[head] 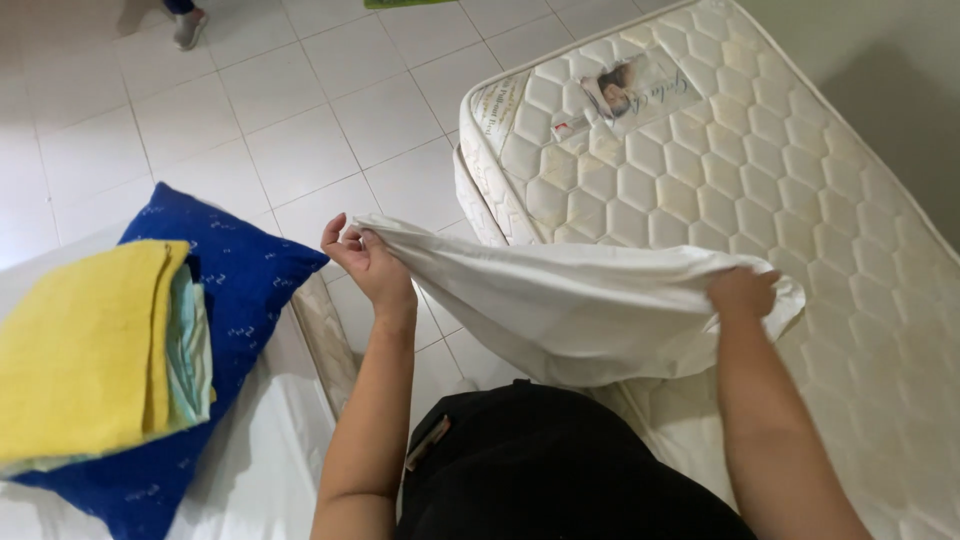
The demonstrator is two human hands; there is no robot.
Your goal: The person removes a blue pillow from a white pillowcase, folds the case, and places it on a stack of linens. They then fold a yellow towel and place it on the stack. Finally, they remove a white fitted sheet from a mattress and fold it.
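Observation:
A white cloth [575, 300], like a sheet or pillowcase, hangs stretched between both my hands in front of my body. My left hand [362, 255] pinches its left corner above the tiled floor. My right hand [742, 292] grips the bunched right end over the edge of the bare quilted mattress [720, 170]. The cloth sags in the middle, hiding part of the mattress edge and the floor below.
At my left lies a blue pillow [235, 290] with a folded yellow cloth [85, 345] and a pale green one stacked on it, on a white surface [255, 470]. White floor tiles [300, 120] fill the gap. Another person's shoe [188, 25] shows at top left.

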